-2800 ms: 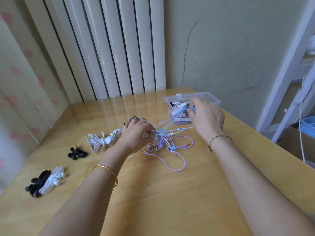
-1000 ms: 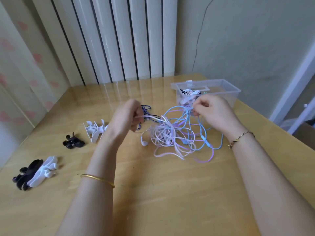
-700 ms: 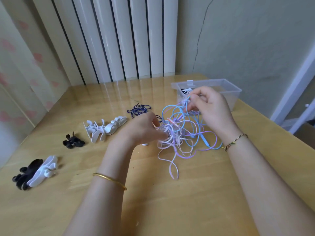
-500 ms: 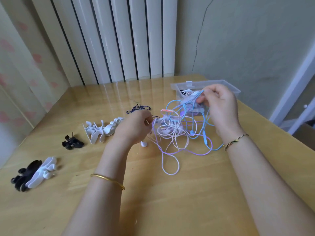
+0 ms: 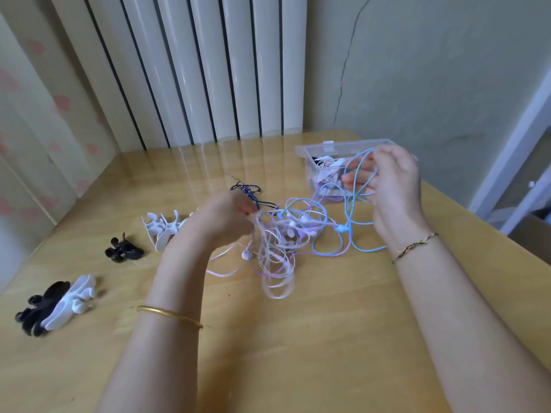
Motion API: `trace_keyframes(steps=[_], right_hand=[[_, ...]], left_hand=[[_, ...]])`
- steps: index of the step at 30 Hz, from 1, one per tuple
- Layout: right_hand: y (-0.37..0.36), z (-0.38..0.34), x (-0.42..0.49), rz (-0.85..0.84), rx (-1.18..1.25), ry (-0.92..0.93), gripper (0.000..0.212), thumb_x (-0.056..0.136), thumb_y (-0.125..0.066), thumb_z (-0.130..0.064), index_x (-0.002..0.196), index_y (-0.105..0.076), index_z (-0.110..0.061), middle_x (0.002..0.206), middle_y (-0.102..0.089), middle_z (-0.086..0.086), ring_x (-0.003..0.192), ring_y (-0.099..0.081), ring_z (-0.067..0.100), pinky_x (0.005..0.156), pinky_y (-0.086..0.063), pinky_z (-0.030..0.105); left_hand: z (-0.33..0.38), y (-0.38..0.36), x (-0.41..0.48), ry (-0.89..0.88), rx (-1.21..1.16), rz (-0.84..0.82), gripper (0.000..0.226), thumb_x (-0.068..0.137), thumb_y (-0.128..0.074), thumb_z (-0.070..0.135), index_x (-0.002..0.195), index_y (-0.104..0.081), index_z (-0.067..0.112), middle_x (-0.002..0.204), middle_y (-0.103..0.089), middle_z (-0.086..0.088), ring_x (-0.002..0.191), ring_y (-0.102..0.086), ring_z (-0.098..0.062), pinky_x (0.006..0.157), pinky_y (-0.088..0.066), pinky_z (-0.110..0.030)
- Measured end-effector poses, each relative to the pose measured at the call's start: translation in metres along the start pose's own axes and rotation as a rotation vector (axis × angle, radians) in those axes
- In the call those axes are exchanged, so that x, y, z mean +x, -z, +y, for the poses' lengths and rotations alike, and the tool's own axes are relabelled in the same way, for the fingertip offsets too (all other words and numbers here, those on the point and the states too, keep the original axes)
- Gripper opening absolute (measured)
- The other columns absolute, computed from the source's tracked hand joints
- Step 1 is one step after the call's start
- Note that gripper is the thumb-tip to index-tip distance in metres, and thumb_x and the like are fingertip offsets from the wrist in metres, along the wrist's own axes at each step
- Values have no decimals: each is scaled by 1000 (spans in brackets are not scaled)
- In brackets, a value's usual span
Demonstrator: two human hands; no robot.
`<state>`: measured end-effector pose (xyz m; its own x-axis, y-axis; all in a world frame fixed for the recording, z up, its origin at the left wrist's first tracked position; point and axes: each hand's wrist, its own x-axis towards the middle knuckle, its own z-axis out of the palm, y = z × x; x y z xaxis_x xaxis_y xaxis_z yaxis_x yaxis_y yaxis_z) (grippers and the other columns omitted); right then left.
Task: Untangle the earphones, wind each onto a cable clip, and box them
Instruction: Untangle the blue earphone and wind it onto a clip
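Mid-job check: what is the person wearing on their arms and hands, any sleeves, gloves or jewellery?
No gloves or sleeves show; both forearms are bare. Behind the left hand sits a thin, plain gold bangle; behind the right hand, a thin braided cord bracelet of dark and yellowish strands.

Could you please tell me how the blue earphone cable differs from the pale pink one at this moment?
The blue cable is bright blue; the pink cable is pale, almost white. The blue cable spreads in wide, open loops, raised by the right hand in front of the box; the pink cable hangs in a tight bunch from the left hand, its lowest loops near the table. Both are tangled together between the hands.
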<state>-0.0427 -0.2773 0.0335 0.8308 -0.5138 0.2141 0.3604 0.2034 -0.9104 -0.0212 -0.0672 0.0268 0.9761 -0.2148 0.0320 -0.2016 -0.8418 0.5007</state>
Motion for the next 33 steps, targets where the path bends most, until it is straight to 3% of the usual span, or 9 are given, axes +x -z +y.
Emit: trace_keyframes(steps=[3,5,8,12,17,21,26,29,33], right_hand=[[-2,-3,-3,-95,5,2,21,98,-35,-6,80,-44,-12,61,-67,5,43,-56,14,45,-46,24],[-3,-5,-5,-143,6,6,22,98,-36,-7,79,-44,-13,60,-68,5,45,-54,14,46,-44,24],[-6,-10,-10,-226,60,-8,22,100,-37,-9,80,-46,-14,64,-70,6,49,-56,15,50,-46,26],[-6,-17,-14,-251,118,-13,21,100,-37,-10,82,-48,-13,62,-68,4,48,-55,15,49,-46,24],[7,-21,1,-173,212,-91,25,96,-37,-5,76,-49,-13,40,-31,-6,35,-23,10,40,-28,16],[24,-23,9,-260,-332,-202,23,87,-44,-7,66,-50,-15,37,-24,-7,30,-14,6,38,-12,10],[26,-12,0,-457,-1403,-216,31,89,-52,-17,58,-58,-16,51,-48,2,44,-41,14,42,-28,22],[28,-8,-3,-648,-1626,-301,28,89,-60,-33,69,-62,-13,63,-56,3,56,-51,18,53,-38,24],[17,1,-4,-644,-1562,-18,37,87,-57,-50,85,-67,-14,75,-57,-1,79,-53,18,75,-46,31]], left_hand=[[14,10,-7,-44,-11,96,44,81,-47,0,117,-63,20,117,-59,-2,111,-51,-24,93,-41,-30],[23,9,-7,-141,-120,209,43,81,-50,1,118,-62,19,121,-59,0,113,-51,-19,92,-42,-27],[42,-11,-8,-323,-221,75,40,82,-69,20,121,-59,21,120,-58,7,107,-52,-8,83,-38,-15],[40,-50,6,-297,6,-60,27,83,-70,27,109,-64,23,104,-64,6,102,-59,-18,91,-46,-34],[18,-51,17,-219,178,97,19,87,-52,11,95,-68,19,96,-68,-3,97,-59,-31,83,-46,-35],[5,-49,20,-87,403,197,25,91,-48,12,108,-64,21,108,-65,-2,105,-57,-27,79,-32,-31],[4,-43,21,7,368,168,23,93,-44,14,112,-56,15,112,-61,-7,104,-55,-30,85,-37,-36],[10,-41,19,22,249,89,23,94,-43,19,113,-54,14,110,-59,-10,100,-55,-31,86,-43,-38],[10,-39,19,26,173,26,20,91,-47,23,108,-55,16,109,-59,-8,100,-54,-30,88,-46,-40]])
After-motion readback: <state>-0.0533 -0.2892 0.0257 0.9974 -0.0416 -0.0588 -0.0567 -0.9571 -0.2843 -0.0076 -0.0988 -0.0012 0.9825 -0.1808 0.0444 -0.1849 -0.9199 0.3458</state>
